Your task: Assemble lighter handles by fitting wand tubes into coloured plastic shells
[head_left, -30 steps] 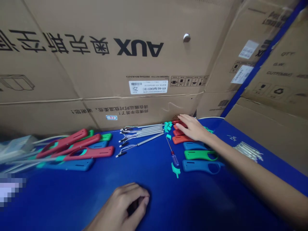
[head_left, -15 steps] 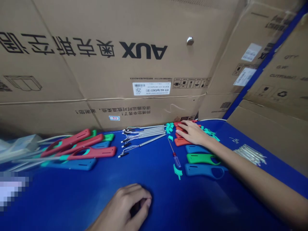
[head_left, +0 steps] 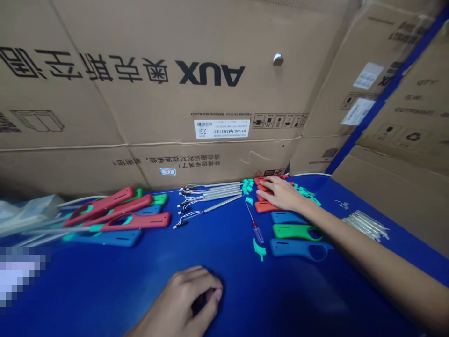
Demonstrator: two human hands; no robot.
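Observation:
My right hand (head_left: pixel 282 193) reaches to the far side of the blue table (head_left: pixel 217 262) and lies with fingers stretched flat on a stack of red plastic handle shells (head_left: pixel 264 206) by the cardboard wall. Below it lie a blue shell (head_left: pixel 286 217), a green shell (head_left: pixel 296 231) and another blue shell (head_left: pixel 298 248). My left hand (head_left: pixel 185 299) rests near the front edge, its fingers curled into a loose fist; whether it holds anything is hidden. A small screwdriver (head_left: pixel 254 224) and a teal trigger piece (head_left: pixel 259 249) lie between the hands.
Metal rods with wires (head_left: pixel 210 194) lie at the back middle. Red, blue and green assembled handles (head_left: pixel 115 220) are piled at the left. Thin metal tubes (head_left: pixel 366 223) lie at the right. Small teal pieces (head_left: pixel 247 186) are scattered by the wall. Large cardboard boxes (head_left: pixel 210 93) wall in the table.
My right hand has stayed on the red shells, shifting only slightly. The view has drifted a little; my left hand has not moved.

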